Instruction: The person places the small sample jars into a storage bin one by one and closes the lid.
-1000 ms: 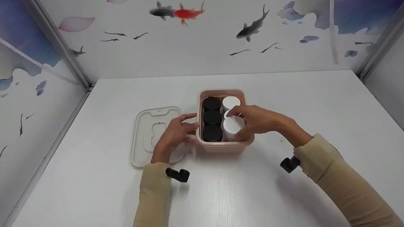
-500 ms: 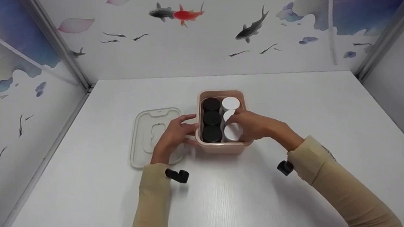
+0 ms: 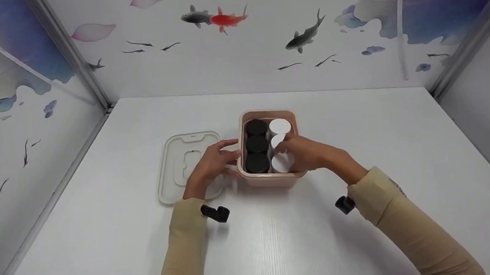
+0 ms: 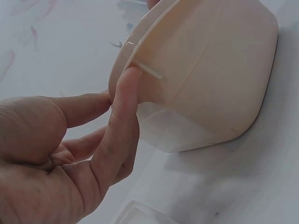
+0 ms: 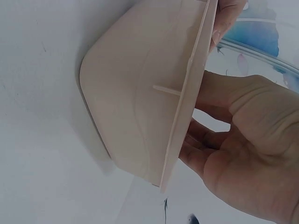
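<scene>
A pink plastic storage box (image 3: 270,181) stands on the table, with black-lidded jars (image 3: 257,144) in its left column and white-lidded jars (image 3: 280,126) in its right column. My left hand (image 3: 210,163) holds the box's left rim; in the left wrist view the thumb lies against the rim and a finger (image 4: 122,102) bends up under it. Reaching over the right rim, my right hand (image 3: 308,153) grips the front white-lidded jar (image 3: 282,162) inside the box. The right wrist view shows those fingers going behind the box wall (image 5: 135,88), where their tips are hidden.
A translucent whitish lid (image 3: 171,167) lies flat on the table left of the box, partly under my left hand and wrist. White panels printed with fish (image 3: 304,35) border the table at the back and sides.
My right hand has lowered with the front white-lidded jar, which now sits deeper in the box's front right corner. My left hand stays at the rim.
</scene>
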The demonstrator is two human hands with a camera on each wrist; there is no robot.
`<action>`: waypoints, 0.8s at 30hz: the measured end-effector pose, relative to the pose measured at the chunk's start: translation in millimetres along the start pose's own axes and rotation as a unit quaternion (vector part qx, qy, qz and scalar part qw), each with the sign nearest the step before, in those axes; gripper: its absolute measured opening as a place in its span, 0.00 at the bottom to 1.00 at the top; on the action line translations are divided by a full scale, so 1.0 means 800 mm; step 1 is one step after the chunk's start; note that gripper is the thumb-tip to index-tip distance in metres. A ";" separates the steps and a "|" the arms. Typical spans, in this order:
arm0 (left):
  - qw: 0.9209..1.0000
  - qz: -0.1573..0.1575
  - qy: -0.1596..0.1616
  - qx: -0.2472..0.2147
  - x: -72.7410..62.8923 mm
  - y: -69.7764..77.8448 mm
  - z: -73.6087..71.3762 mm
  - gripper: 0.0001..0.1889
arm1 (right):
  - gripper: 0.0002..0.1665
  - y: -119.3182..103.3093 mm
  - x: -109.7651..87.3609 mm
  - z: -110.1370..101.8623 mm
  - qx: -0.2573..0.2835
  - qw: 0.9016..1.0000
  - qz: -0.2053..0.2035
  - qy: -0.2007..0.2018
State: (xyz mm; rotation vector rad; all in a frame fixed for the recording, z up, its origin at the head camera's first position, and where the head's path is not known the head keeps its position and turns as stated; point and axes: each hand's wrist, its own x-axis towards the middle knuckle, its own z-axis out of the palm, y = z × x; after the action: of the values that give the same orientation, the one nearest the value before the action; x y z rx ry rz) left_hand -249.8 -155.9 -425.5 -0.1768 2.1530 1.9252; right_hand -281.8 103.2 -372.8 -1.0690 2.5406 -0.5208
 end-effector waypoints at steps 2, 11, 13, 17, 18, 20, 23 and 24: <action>1.000 -0.001 0.002 -0.002 0.000 0.000 0.000 0.27 | 0.32 0.001 0.000 0.001 0.001 1.000 -0.004 0.000; 0.999 0.000 0.014 0.030 -0.005 0.007 0.004 0.26 | 0.23 0.001 -0.002 0.007 0.014 0.998 -0.023 0.052; 0.999 0.002 0.019 0.050 -0.007 0.012 0.006 0.26 | 0.20 -0.001 -0.001 0.013 0.026 0.996 -0.023 0.081; 0.994 0.002 0.036 0.101 -0.014 0.024 0.010 0.24 | 0.21 -0.010 0.002 0.023 0.078 0.987 -0.023 0.142; 0.993 -0.001 0.040 0.113 -0.016 0.027 0.010 0.24 | 0.21 -0.012 0.003 0.025 0.098 0.983 -0.022 0.156; 0.990 -0.005 0.048 0.133 -0.020 0.031 0.009 0.23 | 0.23 -0.017 0.005 0.029 0.142 0.974 -0.023 0.175; 0.988 -0.003 0.052 0.147 -0.026 0.034 0.004 0.23 | 0.24 -0.026 0.009 0.035 0.213 0.958 -0.009 0.190; 0.988 0.000 0.053 0.147 -0.028 0.035 0.001 0.24 | 0.24 -0.029 0.010 0.037 0.232 0.954 -0.003 0.192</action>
State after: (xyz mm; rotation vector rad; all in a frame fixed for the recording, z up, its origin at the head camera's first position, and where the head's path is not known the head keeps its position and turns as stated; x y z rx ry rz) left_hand -235.0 -153.2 -392.9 -0.2270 2.4749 1.6042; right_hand -259.8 76.5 -389.6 -0.8611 2.5202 -1.3629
